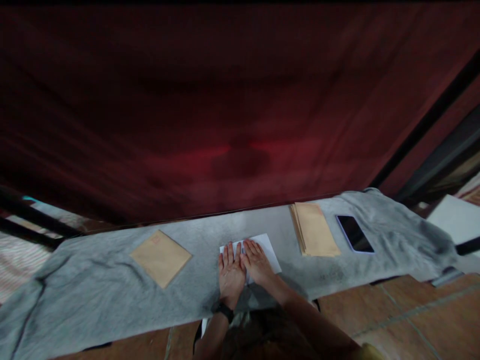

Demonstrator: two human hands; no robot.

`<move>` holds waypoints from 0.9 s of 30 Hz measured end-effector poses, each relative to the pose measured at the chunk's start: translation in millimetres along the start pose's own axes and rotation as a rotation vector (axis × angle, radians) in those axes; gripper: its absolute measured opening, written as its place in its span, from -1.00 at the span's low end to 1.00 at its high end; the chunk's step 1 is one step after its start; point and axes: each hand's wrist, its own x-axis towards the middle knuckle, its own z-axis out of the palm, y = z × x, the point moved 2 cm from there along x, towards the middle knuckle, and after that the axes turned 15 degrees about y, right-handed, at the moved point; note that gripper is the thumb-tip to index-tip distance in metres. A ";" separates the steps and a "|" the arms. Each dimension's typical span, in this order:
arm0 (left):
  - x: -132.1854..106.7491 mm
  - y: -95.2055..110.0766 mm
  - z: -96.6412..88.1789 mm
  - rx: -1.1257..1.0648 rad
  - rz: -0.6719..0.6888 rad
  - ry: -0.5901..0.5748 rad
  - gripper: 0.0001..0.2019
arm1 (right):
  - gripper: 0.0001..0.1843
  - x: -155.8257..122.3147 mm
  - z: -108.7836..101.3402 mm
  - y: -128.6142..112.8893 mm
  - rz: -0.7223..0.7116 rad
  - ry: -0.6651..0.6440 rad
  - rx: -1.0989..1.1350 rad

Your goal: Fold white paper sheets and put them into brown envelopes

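A white sheet of paper [270, 251] lies on the grey cloth in front of me, partly covered by both hands. My left hand [231, 275] rests flat on its left part, fingers stretched out, a dark band around the wrist. Beside it, my right hand [258, 263] also lies flat on the paper, its fingers pointing up and to the left. The two hands touch or nearly touch at the thumbs. A small bluish mark on the paper shows between them. Whether the paper is folded beneath my hands is hidden.
One brown envelope [161, 257] lies turned at an angle to the left. On the right sits a stack of brown envelopes [317, 230], with a phone [355, 234] beyond it. Grey cloth [105, 295] covers the narrow table. A dark red surface [240, 100] rises behind it.
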 end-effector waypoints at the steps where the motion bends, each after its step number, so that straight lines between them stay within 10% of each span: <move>1: -0.4 -0.1 0.0 0.003 0.000 -0.009 -0.44 | -0.48 1.1 3.3 -1.7 -0.014 0.016 0.008; 27: 0.0 2.6 2.8 -0.047 -0.060 0.031 -0.40 | -0.43 -19.3 -24.8 62.0 0.058 0.158 -0.230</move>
